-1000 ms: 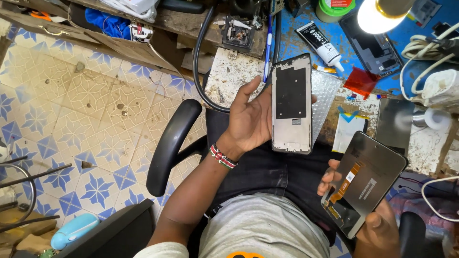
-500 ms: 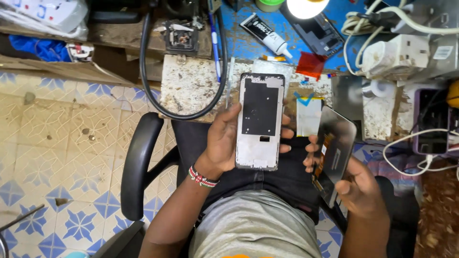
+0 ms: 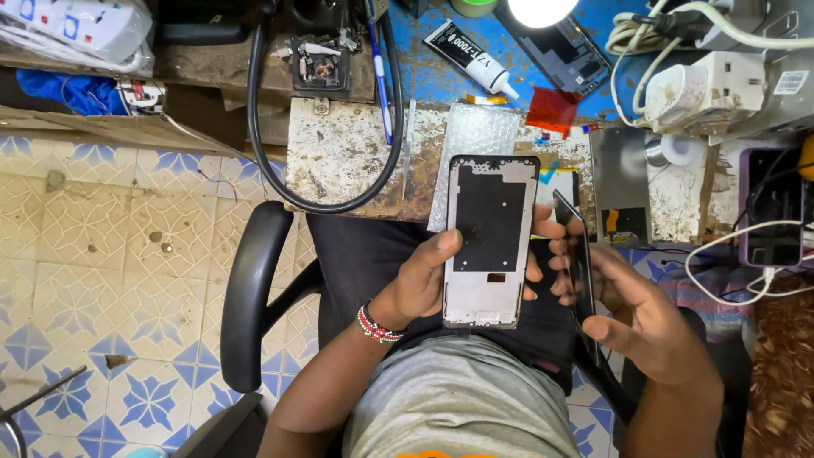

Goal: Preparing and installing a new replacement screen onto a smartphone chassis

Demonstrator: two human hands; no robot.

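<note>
My left hand (image 3: 428, 280) holds a phone frame (image 3: 487, 239), silver with a black inner plate, flat and facing up over my lap. My thumb lies on its left edge and my fingertips show past its right edge. My right hand (image 3: 632, 309) grips a dark phone screen panel (image 3: 577, 259) turned nearly edge-on, right beside the frame's right side. A beaded bracelet (image 3: 375, 325) circles my left wrist.
A worn workbench (image 3: 339, 153) lies ahead with a black cable loop (image 3: 322, 199), a glue tube (image 3: 471, 58), a blue pen (image 3: 380, 80), a red film piece (image 3: 551, 110), a bubble-wrap pouch (image 3: 471, 136), a lamp (image 3: 538, 10), white adapters (image 3: 708, 85). A chair armrest (image 3: 250, 288) is at my left.
My right hand has brought the screen panel up and left, tilting it from face-up to nearly edge-on beside the frame. The view has shifted right and closer to the bench.
</note>
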